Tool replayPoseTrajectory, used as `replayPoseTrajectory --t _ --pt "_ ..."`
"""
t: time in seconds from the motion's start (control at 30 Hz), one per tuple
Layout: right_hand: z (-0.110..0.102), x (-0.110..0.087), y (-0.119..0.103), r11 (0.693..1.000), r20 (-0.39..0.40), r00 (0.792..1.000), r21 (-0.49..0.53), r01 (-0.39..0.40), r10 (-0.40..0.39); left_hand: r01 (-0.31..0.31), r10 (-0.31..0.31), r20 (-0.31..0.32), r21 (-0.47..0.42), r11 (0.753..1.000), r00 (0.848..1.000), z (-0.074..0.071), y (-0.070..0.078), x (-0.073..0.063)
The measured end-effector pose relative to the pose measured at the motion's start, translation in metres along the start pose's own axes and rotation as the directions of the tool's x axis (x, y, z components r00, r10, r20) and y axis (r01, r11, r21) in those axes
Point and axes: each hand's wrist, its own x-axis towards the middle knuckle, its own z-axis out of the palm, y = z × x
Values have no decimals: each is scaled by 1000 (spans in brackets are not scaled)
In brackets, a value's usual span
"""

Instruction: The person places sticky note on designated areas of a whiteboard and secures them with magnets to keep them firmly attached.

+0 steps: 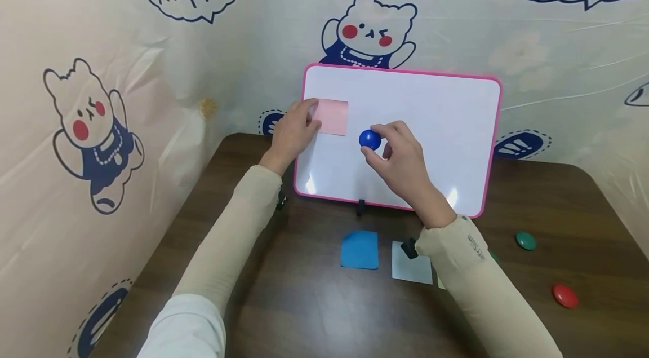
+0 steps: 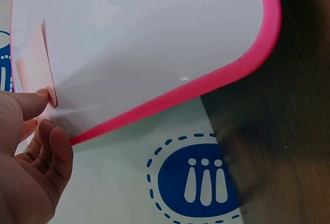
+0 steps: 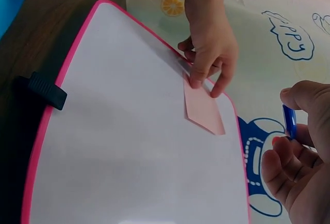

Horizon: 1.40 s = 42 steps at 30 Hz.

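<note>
Blue disc pinched by fingers of right hand; left hand touches pink note, fingers spread.

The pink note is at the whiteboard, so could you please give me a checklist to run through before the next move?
1. Left hand touching the pink note: ok, at its left edge.
2. Pink note within the border of the whiteboard: ok.
3. Pink note fully flat against the whiteboard: cannot tell.
4. Right hand holding the blue disc: ok.
5. Blue disc lined up over the pink note: not ok, to its right in the head view.
</note>
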Motion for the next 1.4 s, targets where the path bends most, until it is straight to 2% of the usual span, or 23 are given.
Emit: replayPoseTrajectory --t 0.37,0.6,0.93,1.2,1.4 --pt "35 35 -1 997 88 993 -39 -73 76 5 -5 2 12 1000 1000 -2 1 -2" --pt "53 55 0 996 115 991 -54 -68 74 -8 7 12 23 1000 1000 -2 1 -3" --pt "71 83 1 987 207 970 -126 -102 127 -22 22 6 39 999 1000 -2 -1 -4" --pt "81 89 8 981 194 971 -160 -113 143 -30 30 5 32 999 1000 -3 0 -4" --pt "88 91 11 975 135 985 -209 -78 108 -24 24 6 38 999 1000 -4 -1 -4"
